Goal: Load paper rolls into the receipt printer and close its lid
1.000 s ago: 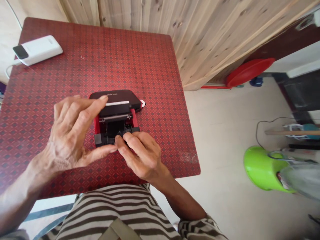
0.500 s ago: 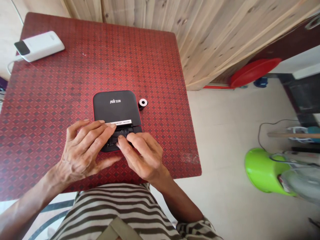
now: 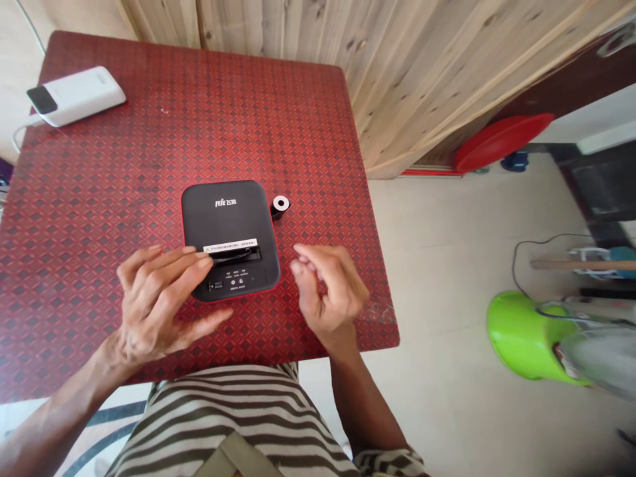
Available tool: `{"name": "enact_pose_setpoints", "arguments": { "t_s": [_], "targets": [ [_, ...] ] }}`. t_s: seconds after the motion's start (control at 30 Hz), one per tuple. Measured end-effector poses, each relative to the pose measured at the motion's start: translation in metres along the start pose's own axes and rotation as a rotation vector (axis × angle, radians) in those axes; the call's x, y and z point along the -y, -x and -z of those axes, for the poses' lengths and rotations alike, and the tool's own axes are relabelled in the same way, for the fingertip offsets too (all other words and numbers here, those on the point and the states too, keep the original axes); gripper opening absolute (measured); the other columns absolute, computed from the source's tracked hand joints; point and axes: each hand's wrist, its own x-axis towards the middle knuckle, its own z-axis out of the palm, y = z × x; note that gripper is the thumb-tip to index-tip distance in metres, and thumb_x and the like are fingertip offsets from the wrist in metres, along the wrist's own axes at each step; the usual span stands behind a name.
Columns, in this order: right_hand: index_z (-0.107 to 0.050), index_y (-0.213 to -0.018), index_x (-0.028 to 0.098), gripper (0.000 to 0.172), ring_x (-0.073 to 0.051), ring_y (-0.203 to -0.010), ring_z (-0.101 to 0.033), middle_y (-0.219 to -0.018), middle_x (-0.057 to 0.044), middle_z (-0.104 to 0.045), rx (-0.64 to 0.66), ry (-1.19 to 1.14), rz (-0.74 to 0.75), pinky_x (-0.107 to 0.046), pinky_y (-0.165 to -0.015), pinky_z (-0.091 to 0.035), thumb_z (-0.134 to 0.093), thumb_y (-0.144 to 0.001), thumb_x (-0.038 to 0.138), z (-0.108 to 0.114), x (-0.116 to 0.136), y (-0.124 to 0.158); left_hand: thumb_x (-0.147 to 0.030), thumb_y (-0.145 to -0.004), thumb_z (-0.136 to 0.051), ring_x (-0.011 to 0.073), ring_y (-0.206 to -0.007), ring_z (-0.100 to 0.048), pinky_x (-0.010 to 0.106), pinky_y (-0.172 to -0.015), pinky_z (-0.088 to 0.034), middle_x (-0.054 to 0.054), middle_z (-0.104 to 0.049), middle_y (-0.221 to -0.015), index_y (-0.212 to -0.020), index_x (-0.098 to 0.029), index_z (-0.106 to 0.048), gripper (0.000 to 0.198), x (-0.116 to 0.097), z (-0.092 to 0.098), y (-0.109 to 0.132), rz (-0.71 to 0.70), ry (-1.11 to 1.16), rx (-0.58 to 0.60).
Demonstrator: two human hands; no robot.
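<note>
A flat black receipt printer (image 3: 223, 222) with a red edge and a white logo lies on the table. Across it runs a dark slot below a white label strip (image 3: 231, 246); small icons show on its near panel. My left hand (image 3: 159, 298) rests at the printer's left near side, fingers stretched out and fingertips on its edge by the slot. To the right of the printer my right hand (image 3: 330, 285) hovers above the table, thumb and forefinger slightly apart, with nothing seen in it. A small paper roll (image 3: 281, 204) stands against the printer's far right side.
The red patterned table (image 3: 149, 146) carries a white power bank (image 3: 79, 96) with a cable at its far left corner. Wooden panelling (image 3: 278, 26) borders the far side. On the floor to the right are a green bucket (image 3: 521, 338) and a red basin (image 3: 501, 142).
My right hand has drawn away from the printer to the right. The near panel, which looked raised under the fingers, now lies flat. My left hand has shifted slightly left.
</note>
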Motion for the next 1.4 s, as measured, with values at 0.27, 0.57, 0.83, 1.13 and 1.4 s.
{"name": "enact_pose_setpoints", "arguments": {
  "t_s": [0.27, 0.57, 0.83, 1.13, 1.4],
  "targets": [
    [-0.070, -0.113, 0.017, 0.022, -0.015, -0.080, -0.068, -0.090, -0.004, -0.072, 0.164, -0.125, -0.123, -0.029, -0.072, -0.057, -0.051, -0.106, 0.008, -0.017, -0.008, 0.027, -0.017, -0.081, -0.092, 0.0226, -0.111, -0.076, 0.043, -0.099, -0.063, 0.004, -0.076, -0.123, -0.136, -0.030, -0.064, 0.063, 0.001, -0.004, 0.039, 0.067, 0.036, -0.042],
    [-0.068, -0.119, 0.020, 0.030, -0.015, -0.083, -0.073, -0.098, -0.005, -0.077, 0.097, -0.030, -0.114, -0.027, -0.072, -0.058, -0.054, -0.101, 0.001, -0.026, 0.004, 0.030, -0.015, -0.085, -0.089, 0.0241, -0.113, -0.078, 0.041, -0.091, -0.070, 0.004, -0.075, -0.129, -0.135, -0.027, -0.063, 0.058, 0.004, -0.008, 0.032, 0.035, 0.069, -0.040],
    [-0.069, -0.113, 0.021, 0.027, -0.014, -0.080, -0.074, -0.092, -0.002, -0.076, 0.079, -0.016, -0.107, -0.026, -0.073, -0.060, -0.054, -0.101, 0.001, -0.032, 0.003, 0.021, -0.021, -0.092, -0.084, 0.0226, -0.112, -0.079, 0.043, -0.093, -0.069, 0.001, -0.077, -0.126, -0.145, -0.031, -0.056, 0.061, 0.009, -0.007, 0.026, 0.069, 0.016, 0.029],
    [-0.068, -0.110, 0.020, 0.025, -0.014, -0.079, -0.073, -0.091, -0.002, -0.075, 0.086, -0.039, -0.134, -0.027, -0.072, -0.060, -0.055, -0.101, 0.001, -0.034, 0.001, 0.017, -0.029, -0.090, -0.088, 0.0219, -0.106, -0.079, 0.044, -0.098, -0.059, 0.000, -0.081, -0.117, -0.153, -0.031, -0.052, 0.073, 0.018, -0.005, 0.018, 0.039, -0.078, -0.007],
    [-0.073, -0.117, 0.021, 0.028, -0.016, -0.084, -0.075, -0.097, -0.004, -0.078, 0.049, -0.018, -0.169, -0.031, -0.075, -0.062, -0.056, -0.102, 0.005, -0.028, -0.011, 0.018, -0.032, -0.089, -0.089, 0.0222, -0.099, -0.077, 0.048, -0.107, -0.052, 0.000, -0.081, -0.114, -0.161, -0.031, -0.045, 0.085, 0.018, 0.000, 0.019, 0.098, -0.070, 0.046]
  ]
}}
